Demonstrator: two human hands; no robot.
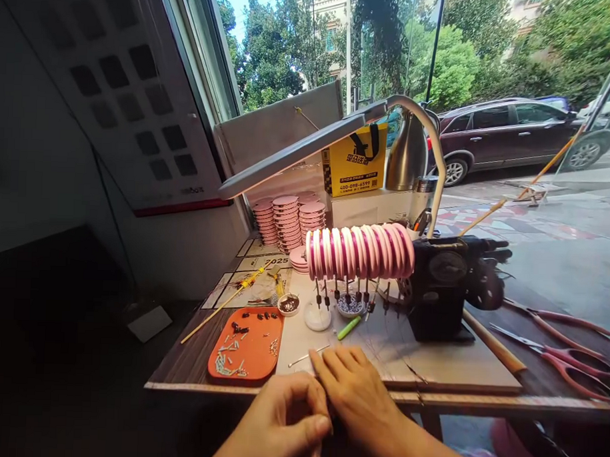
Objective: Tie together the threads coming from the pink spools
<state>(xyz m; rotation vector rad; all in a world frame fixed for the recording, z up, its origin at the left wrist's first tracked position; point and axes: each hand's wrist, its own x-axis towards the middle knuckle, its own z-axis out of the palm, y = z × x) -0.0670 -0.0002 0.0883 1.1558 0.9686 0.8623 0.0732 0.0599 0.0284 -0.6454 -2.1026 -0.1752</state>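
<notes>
My left hand (291,415) is raised in front of the board's near edge, thumb and forefinger curled together in a pinch. Whatever lies in that pinch, if anything, is hidden or too small to name. Against it, my right hand (357,387) rests palm down with its fingers stretched over the wooden board (450,363). Close to its fingertips lies a thin metal rod (296,361). Beyond is a row of pink spools (359,250) mounted on a black machine (440,280), with small dark weights (347,298) hanging below on threads.
An orange tray (255,350) with small parts is at left, near a yellow-wrapped stick (222,305). Small dishes (318,317) and a green tool (349,328) sit mid-board. Scissors (565,357) and pliers (552,320) lie right. A lamp (308,145) overhangs stacked pink spools (285,221).
</notes>
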